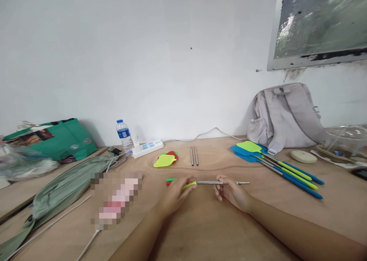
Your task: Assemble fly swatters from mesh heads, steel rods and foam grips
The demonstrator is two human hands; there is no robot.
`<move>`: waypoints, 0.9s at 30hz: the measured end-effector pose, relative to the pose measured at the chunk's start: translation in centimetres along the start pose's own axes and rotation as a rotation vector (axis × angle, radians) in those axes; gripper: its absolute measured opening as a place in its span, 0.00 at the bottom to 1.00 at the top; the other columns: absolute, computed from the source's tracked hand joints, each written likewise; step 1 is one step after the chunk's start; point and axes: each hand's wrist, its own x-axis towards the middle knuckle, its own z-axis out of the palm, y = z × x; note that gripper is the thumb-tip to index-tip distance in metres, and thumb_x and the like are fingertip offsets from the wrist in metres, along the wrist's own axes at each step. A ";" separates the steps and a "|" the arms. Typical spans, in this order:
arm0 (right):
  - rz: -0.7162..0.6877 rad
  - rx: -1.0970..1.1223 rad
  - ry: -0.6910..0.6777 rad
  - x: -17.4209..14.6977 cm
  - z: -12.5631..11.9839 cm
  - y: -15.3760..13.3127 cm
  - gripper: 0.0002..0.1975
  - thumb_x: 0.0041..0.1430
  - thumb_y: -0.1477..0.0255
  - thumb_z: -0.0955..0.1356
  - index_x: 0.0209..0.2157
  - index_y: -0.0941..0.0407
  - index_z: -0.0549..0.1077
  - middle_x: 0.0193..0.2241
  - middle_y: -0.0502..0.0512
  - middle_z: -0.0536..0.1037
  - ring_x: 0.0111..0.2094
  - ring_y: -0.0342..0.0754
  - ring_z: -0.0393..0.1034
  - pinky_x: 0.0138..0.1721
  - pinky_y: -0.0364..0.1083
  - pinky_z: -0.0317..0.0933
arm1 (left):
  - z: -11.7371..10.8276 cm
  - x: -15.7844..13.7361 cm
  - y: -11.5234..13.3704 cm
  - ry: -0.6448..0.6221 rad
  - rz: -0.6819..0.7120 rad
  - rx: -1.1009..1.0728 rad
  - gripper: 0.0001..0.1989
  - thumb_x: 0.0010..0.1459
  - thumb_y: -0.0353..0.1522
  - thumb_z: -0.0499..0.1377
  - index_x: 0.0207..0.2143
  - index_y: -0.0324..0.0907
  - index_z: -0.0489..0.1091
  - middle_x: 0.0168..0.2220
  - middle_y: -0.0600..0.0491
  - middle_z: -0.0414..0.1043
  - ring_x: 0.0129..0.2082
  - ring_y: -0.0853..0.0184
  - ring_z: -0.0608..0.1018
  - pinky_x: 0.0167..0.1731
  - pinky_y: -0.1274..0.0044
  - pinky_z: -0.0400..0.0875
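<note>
My left hand [176, 192] is closed round the yellow-green handle [189, 185] of a thin metal fly swatter rod [208, 182]. The rod lies level and points right, with a narrower tip past my right hand [232, 192], whose thumb and fingers pinch it. Partly hidden behind my left hand are a green handle [171, 179] and a red handle [168, 183]. Beyond the hands, a yellow-green fly swatter head [164, 161] overlaps a red one [173, 154], with a bit of green showing underneath. Two loose metal rods [194, 156] lie side by side there.
Several whole fly swatters [289, 171], blue and yellow-green, are piled at right before a grey backpack [286, 115]. A power strip [147, 148] and water bottle [124, 135] stand by the wall. At left are a grey-green cloth bag [65, 179], a cable and a blurred-out item.
</note>
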 end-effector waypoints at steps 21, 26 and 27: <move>-0.631 -0.277 0.015 -3.7 4.9 1.5 0.13 0.51 0.61 0.60 0.34 0.51 0.69 0.36 0.53 0.65 0.22 0.41 0.55 0.22 0.43 0.53 | 1.5 -1.6 6.5 0.052 0.510 0.018 0.07 0.58 0.33 0.52 0.31 0.40 0.66 0.27 0.54 0.70 0.27 0.74 0.72 0.26 0.85 0.66; -0.690 -0.257 0.049 -4.8 5.0 2.8 0.14 0.52 0.59 0.60 0.30 0.51 0.71 0.30 0.56 0.67 0.27 0.50 0.61 0.26 0.48 0.56 | 2.2 -2.1 7.1 0.067 0.642 0.178 0.11 0.60 0.35 0.48 0.30 0.41 0.67 0.27 0.55 0.72 0.27 0.75 0.73 0.26 0.86 0.68; -0.686 -0.231 0.059 -5.0 4.9 3.2 0.13 0.51 0.59 0.60 0.29 0.50 0.72 0.30 0.57 0.68 0.28 0.51 0.62 0.27 0.49 0.56 | 2.2 -2.2 7.3 0.066 0.651 0.229 0.12 0.60 0.35 0.47 0.29 0.42 0.67 0.27 0.56 0.72 0.26 0.75 0.73 0.24 0.86 0.67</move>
